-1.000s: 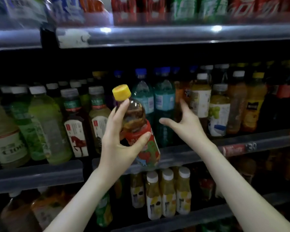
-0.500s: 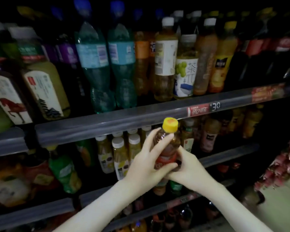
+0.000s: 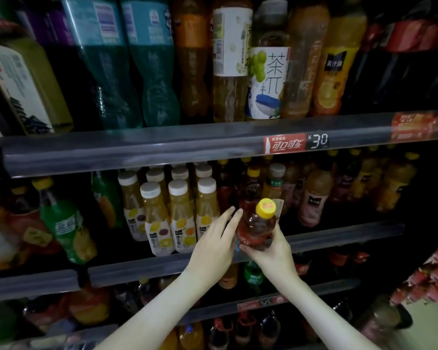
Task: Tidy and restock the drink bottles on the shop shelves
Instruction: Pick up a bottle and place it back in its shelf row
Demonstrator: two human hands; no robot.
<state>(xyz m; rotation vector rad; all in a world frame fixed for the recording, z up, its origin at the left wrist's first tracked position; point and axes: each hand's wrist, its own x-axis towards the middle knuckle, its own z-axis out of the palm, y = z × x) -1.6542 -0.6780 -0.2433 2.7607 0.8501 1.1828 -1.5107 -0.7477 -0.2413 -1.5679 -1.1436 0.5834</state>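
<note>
Bottle (image 3: 258, 227) gripped by right fingers (image 3: 250, 249) (left fingers (image 3: 228, 223) straight).

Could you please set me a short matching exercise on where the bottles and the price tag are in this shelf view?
Things:
1. yellow-capped bottle
2. white-capped bottles
3. teal bottles
4. red price tag

Places:
A. stuck on the front rail of the upper shelf
B. in the grip of the right hand, with the left hand touching it
C. standing on the upper shelf
D. standing in rows on the middle shelf, left of both hands

Pairs: 1-B, 2-D, 3-C, 4-A
</note>
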